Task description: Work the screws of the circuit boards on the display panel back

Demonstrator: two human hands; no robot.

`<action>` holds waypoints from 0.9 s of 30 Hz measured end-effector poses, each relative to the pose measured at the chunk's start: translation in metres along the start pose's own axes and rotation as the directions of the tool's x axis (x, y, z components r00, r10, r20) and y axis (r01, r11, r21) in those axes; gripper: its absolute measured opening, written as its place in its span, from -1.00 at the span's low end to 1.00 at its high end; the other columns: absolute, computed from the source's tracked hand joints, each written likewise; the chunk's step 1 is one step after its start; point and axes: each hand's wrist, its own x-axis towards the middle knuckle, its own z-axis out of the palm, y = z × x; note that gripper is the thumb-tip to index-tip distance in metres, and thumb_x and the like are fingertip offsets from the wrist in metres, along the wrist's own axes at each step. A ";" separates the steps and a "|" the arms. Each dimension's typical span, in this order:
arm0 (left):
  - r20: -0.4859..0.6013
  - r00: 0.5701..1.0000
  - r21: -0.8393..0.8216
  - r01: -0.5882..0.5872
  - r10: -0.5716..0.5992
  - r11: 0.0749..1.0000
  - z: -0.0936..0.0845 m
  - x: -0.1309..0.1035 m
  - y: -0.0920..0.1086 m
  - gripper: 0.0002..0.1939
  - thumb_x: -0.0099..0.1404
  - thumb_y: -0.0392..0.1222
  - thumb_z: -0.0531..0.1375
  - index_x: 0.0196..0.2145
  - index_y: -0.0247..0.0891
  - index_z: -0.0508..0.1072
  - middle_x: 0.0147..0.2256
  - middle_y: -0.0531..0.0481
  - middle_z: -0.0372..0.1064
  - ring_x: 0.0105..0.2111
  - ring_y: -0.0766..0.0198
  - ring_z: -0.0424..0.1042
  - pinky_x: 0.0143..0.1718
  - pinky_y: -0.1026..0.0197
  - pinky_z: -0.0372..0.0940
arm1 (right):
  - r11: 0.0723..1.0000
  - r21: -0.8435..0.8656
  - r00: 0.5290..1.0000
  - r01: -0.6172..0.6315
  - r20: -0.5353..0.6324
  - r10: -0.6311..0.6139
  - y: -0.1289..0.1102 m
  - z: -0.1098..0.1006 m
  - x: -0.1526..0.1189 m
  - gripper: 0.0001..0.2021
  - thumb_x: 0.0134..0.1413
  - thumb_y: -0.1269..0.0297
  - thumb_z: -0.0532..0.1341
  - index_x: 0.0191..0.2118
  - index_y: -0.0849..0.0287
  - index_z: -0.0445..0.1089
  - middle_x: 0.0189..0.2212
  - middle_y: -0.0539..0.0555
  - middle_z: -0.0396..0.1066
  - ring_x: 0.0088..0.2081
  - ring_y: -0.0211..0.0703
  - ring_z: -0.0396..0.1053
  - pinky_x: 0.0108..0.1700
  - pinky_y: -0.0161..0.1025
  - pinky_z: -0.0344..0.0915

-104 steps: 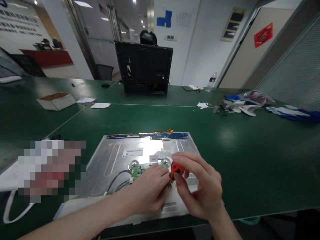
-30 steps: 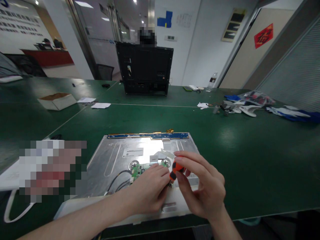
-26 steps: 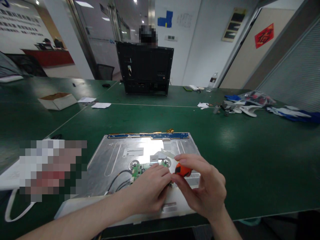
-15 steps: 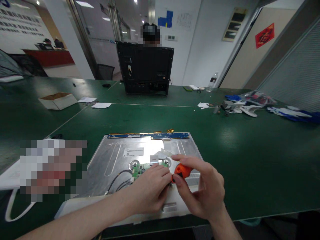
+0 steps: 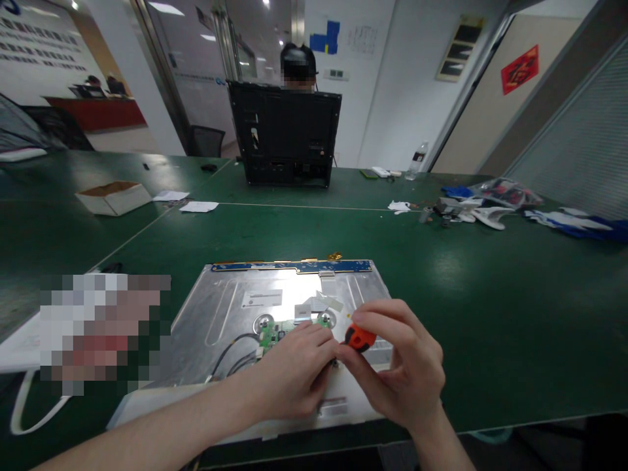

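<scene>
A flat silver display panel point(image 5: 226, 301) lies back side up on the green table before me. Along its far edge runs a blue circuit strip point(image 5: 289, 267), and a small green circuit board point(image 5: 269, 335) sits near its middle, partly under my left hand point(image 5: 307, 366). That hand's fingers are curled down beside the board; their tips and whatever they pinch are hidden. Between thumb and fingers, my right hand point(image 5: 405, 356) grips the orange and black handle of a screwdriver point(image 5: 362, 336). Its handle end faces me, and its shaft is hidden near my left fingers.
Dark cables point(image 5: 230, 350) run left from the board. A blurred-out item point(image 5: 103, 327) lies left of the panel. Farther off are an open box point(image 5: 115, 198), a black monitor housing point(image 5: 287, 137) with a person behind it, a bottle point(image 5: 417, 161) and gloves point(image 5: 579, 222).
My right hand has turned the screwdriver handle, showing more of its black part, and its fingers have shifted around it. My left hand stays put. The person behind the housing moved their head slightly.
</scene>
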 end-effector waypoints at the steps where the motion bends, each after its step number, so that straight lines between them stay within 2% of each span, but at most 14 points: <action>1: 0.002 1.000 0.001 0.002 -0.002 1.000 0.000 0.000 0.000 -0.77 0.16 -0.38 0.10 -0.19 -0.25 0.27 -0.23 -0.10 0.36 -0.19 0.09 0.35 -0.13 0.04 0.30 | 1.000 -0.005 1.000 -0.002 -0.003 0.002 0.000 0.000 0.000 -0.62 0.02 0.46 0.30 -0.01 0.12 0.33 -0.24 0.09 0.38 -0.30 -0.18 0.40 -0.38 -0.23 0.41; 5: 0.010 1.000 0.002 0.010 -0.010 1.000 0.002 0.000 -0.001 -0.76 0.21 -0.36 0.10 -0.14 -0.26 0.30 -0.21 -0.14 0.38 -0.15 0.05 0.36 -0.07 0.00 0.28 | 1.000 -0.008 1.000 -0.021 0.000 0.021 -0.003 -0.002 -0.002 -0.60 0.00 0.54 0.26 -0.01 0.13 0.38 -0.20 0.09 0.32 -0.32 -0.25 0.37 -0.39 -0.28 0.40; 8: -0.001 1.000 -0.002 0.003 -0.003 1.000 0.002 -0.001 -0.001 -0.76 0.23 -0.35 0.09 -0.13 -0.27 0.32 -0.19 -0.16 0.38 -0.14 0.04 0.36 -0.06 -0.01 0.28 | 0.999 -0.016 0.999 -0.039 0.023 0.039 -0.004 -0.002 -0.003 -0.59 0.02 0.54 0.22 0.03 0.13 0.37 -0.16 0.11 0.34 -0.29 -0.22 0.39 -0.38 -0.26 0.40; 13: -0.007 1.000 0.006 -0.017 0.017 1.000 0.002 0.000 -0.001 -0.84 0.20 -0.35 0.08 -0.22 -0.27 0.32 -0.19 -0.15 0.38 -0.17 0.06 0.36 -0.09 -0.01 0.28 | 0.999 0.020 0.998 -0.027 0.053 0.026 -0.004 -0.002 -0.002 -0.55 0.04 0.56 0.15 0.09 0.20 0.32 -0.08 0.13 0.40 -0.12 -0.16 0.41 -0.22 -0.23 0.42; 16: -0.006 1.000 0.012 -0.003 0.003 1.000 0.001 0.000 0.000 -0.83 0.18 -0.36 0.09 -0.23 -0.27 0.30 -0.22 -0.13 0.37 -0.21 0.08 0.35 -0.15 0.02 0.30 | 1.000 0.026 0.999 -0.005 0.042 0.004 -0.002 -0.001 -0.001 -0.58 0.03 0.55 0.21 0.05 0.23 0.33 -0.13 0.13 0.43 -0.11 -0.15 0.42 -0.15 -0.22 0.42; 23: -0.003 1.000 0.011 0.002 -0.002 1.000 0.001 -0.001 -0.001 -0.74 0.22 -0.35 0.08 -0.11 -0.27 0.31 -0.20 -0.14 0.38 -0.16 0.07 0.35 -0.07 0.00 0.28 | 1.000 -0.011 1.000 -0.004 0.006 0.004 -0.002 -0.001 -0.001 -0.68 0.05 0.52 0.27 -0.05 0.16 0.39 -0.18 0.08 0.35 -0.28 -0.27 0.40 -0.35 -0.31 0.41; 27: 0.008 1.000 0.020 -0.002 0.002 1.000 0.002 -0.001 -0.001 -0.76 0.23 -0.35 0.08 -0.12 -0.28 0.32 -0.21 -0.14 0.38 -0.16 0.07 0.36 -0.07 0.00 0.28 | 1.000 -0.025 1.000 -0.013 0.011 0.013 -0.003 -0.001 -0.001 -0.65 0.04 0.54 0.26 -0.03 0.16 0.40 -0.16 0.07 0.36 -0.26 -0.27 0.41 -0.29 -0.31 0.41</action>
